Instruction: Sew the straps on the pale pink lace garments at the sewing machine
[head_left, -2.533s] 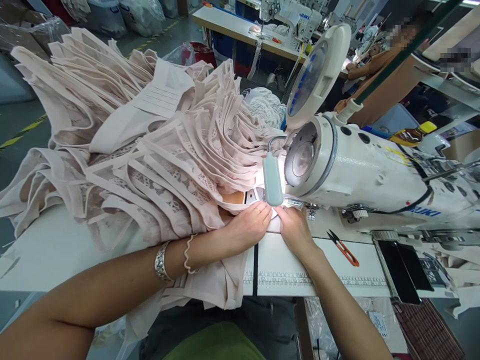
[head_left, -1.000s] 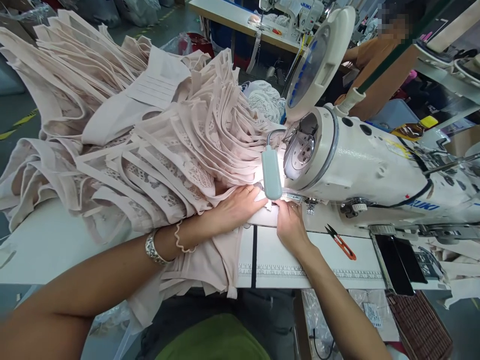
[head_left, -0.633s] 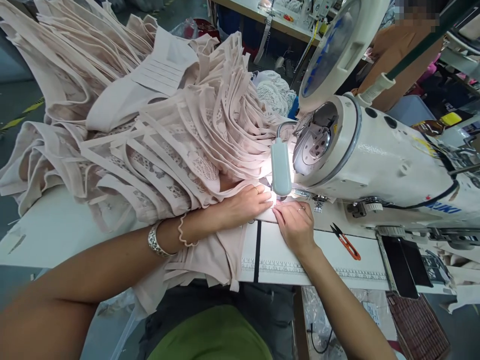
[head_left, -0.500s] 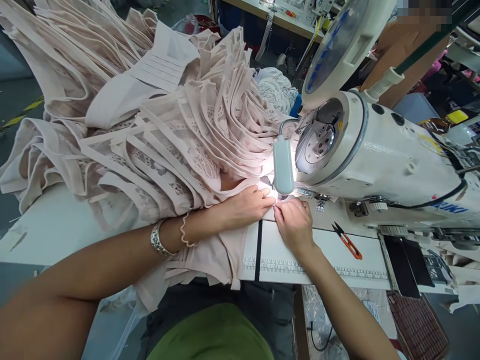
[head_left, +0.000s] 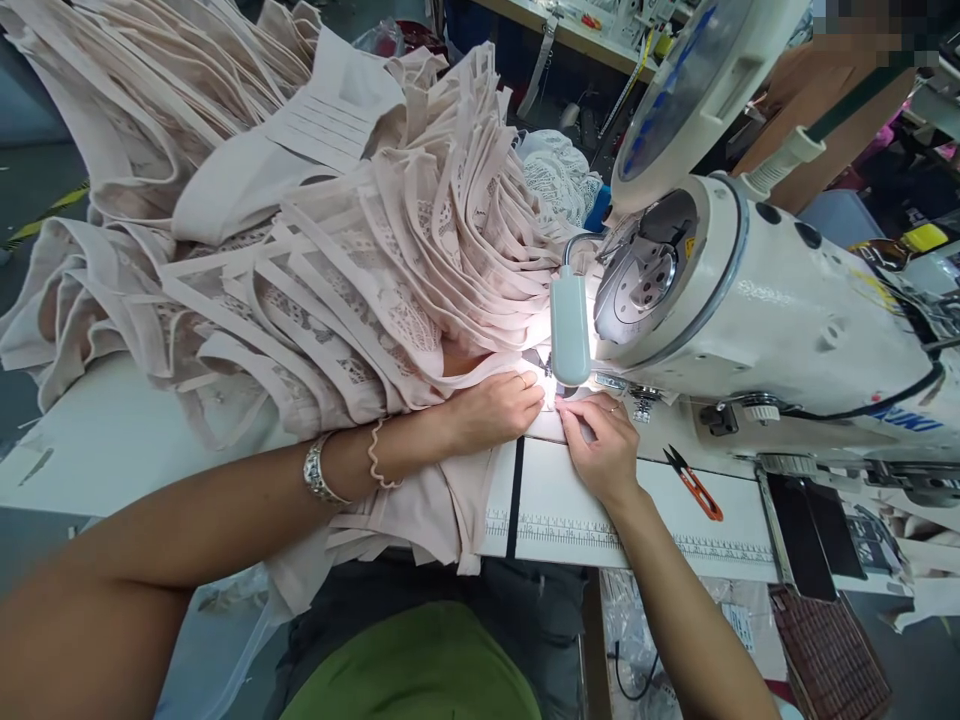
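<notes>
My left hand (head_left: 501, 410) is closed on the edge of a pale pink lace-trimmed garment (head_left: 480, 374), just left of the needle area of a white sewing machine (head_left: 795, 300). My right hand (head_left: 604, 445) is at the near side of the needle, thumb and index finger pinched together. What they hold, if anything, is too small to make out. A small lamp (head_left: 571, 330) lights the spot and partly hides the needle. Many similar garments (head_left: 337, 300) lie heaped behind and under my left forearm.
Orange-handled thread snips (head_left: 694, 482) lie right of my right hand. A printed ruler strip (head_left: 570, 530) runs along the table's front edge. A round magnifier (head_left: 667, 100) hangs above the machine head. White lace (head_left: 559, 178) is bunched behind. Part of another person (head_left: 825, 100) shows at upper right.
My right hand has shifted slightly right, away from my left hand, so the gap between them is wider. My left fingers have curled in more. The view has moved slightly.
</notes>
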